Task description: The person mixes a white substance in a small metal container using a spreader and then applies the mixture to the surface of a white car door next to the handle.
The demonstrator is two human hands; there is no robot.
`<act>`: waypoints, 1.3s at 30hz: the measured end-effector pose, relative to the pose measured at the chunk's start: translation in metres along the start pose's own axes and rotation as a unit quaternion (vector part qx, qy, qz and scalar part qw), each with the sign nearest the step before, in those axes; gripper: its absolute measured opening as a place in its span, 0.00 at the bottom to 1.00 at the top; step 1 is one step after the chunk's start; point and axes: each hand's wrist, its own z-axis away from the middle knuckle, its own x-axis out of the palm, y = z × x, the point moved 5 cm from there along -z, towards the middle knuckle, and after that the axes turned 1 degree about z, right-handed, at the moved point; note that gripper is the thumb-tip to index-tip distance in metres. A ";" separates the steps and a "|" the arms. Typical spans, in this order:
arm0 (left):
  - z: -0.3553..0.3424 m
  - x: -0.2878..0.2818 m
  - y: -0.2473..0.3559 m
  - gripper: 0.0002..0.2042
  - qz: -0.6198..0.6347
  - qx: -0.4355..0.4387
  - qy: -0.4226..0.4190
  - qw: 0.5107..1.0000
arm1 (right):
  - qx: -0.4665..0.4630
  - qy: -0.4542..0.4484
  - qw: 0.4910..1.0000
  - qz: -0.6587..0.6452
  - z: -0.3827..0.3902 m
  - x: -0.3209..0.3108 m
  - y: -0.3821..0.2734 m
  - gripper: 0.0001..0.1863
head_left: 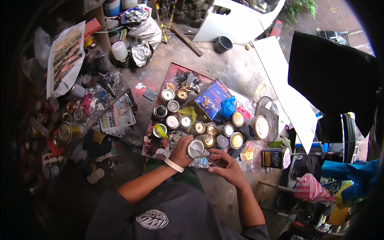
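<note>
My left hand (181,151), with a pale band at its wrist, is wrapped round a small round paint can (196,148) with a silvery-grey top. My right hand (229,168) is just right of that can. Its thumb and fingers are bent together around something thin that I cannot make out. Beyond my hands, several small paint cans stand on a low paint-stained board (160,147). Among them are a white-topped can (172,122), a gold-topped can (237,140) and a can with a yellow-green strip (160,130). A larger can (261,127) stands to their right.
A blue rectangular tin (212,98) and a crumpled blue plastic bag (228,106) lie behind the cans. A dark square tin (275,158) is at the board's right. Crowded jars and newspaper (119,114) fill the left. A black bucket (223,45) and white panels (236,22) stand farther off.
</note>
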 end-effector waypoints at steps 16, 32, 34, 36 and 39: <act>0.003 0.004 0.007 0.40 0.035 0.060 -0.072 0.995 | 0.126 0.083 0.903 0.401 0.012 0.031 0.009 0.18; 0.006 0.008 0.013 0.43 0.120 0.067 -0.154 0.978 | 0.070 0.151 0.898 0.407 0.056 0.031 0.006 0.18; 0.007 0.007 0.014 0.43 0.121 0.072 -0.156 0.978 | 0.078 0.153 0.895 0.412 0.066 0.030 0.008 0.18; 0.008 0.008 0.013 0.43 0.121 0.065 -0.158 0.978 | 0.087 0.159 0.891 0.416 0.078 0.028 0.007 0.18; 0.011 0.011 0.009 0.43 0.121 0.057 -0.161 0.978 | 0.105 0.161 0.886 0.422 0.093 0.025 0.003 0.18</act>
